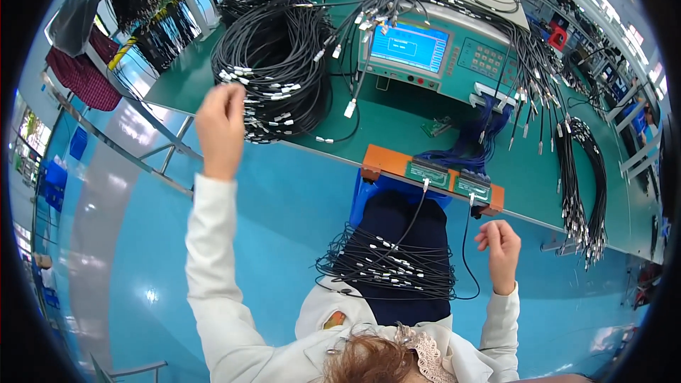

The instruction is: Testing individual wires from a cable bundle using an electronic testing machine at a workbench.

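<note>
My left hand [221, 128] is raised at the near left edge of a big coil of black cables [284, 64] with white connector ends. Its fingers are pinched together beside those ends; what they hold, if anything, is hidden. My right hand [501, 252] hangs in front of the bench with its fingers curled, and nothing shows in them. Left of it, a black cable [465, 241] runs down from a green connector board [473, 187]. A second cable [417, 216] is plugged into the other green board [428, 172]. A bundle of black cables [386, 264] lies across my lap.
Both boards sit on an orange block [383, 159] at the edge of the green bench [546, 198]. Blue wires [482, 135] lead back to a tester with a lit screen [408, 46]. More black cables [585, 177] hang over the bench's right edge. A metal frame [135, 145] stands left.
</note>
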Action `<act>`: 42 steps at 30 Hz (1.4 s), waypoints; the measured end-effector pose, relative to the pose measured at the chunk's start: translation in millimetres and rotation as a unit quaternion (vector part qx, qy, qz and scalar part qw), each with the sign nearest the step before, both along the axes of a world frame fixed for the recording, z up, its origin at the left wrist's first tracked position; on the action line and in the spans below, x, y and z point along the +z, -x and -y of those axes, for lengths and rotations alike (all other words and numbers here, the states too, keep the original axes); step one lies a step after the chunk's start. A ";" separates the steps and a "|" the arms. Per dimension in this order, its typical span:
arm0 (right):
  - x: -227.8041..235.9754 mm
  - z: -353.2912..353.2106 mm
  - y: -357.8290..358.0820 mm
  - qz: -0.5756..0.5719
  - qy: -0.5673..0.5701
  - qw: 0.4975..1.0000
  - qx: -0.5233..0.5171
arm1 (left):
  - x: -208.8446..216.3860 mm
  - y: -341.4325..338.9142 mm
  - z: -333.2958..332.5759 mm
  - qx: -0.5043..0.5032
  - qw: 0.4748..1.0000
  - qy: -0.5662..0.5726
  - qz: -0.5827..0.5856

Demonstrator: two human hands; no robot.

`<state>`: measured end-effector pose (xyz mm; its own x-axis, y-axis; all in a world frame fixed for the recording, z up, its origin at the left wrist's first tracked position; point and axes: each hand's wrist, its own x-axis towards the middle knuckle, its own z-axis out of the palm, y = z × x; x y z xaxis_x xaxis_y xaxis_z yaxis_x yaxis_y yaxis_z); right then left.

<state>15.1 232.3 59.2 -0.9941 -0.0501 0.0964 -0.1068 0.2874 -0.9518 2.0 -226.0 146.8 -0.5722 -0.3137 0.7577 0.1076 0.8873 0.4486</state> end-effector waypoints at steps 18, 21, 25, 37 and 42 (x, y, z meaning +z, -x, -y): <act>10.2 61.9 -17.5 0.023 0.008 0.992 0.124 | 28.9 59.9 87.2 -0.091 0.969 0.149 0.172; 10.3 72.2 -21.3 0.034 0.014 0.987 0.154 | 31.5 59.2 87.5 -0.048 0.964 0.160 0.209; 11.1 83.9 -27.5 0.041 0.015 0.982 0.183 | 41.1 44.6 78.6 -0.067 0.985 0.130 0.086; 18.1 187.3 48.2 0.283 0.453 0.786 0.310 | -38.6 -107.2 -112.4 -0.194 0.974 0.004 0.116; 25.1 190.0 47.3 0.263 0.498 0.736 0.376 | -83.6 -113.1 -118.9 -0.177 0.963 -0.193 0.057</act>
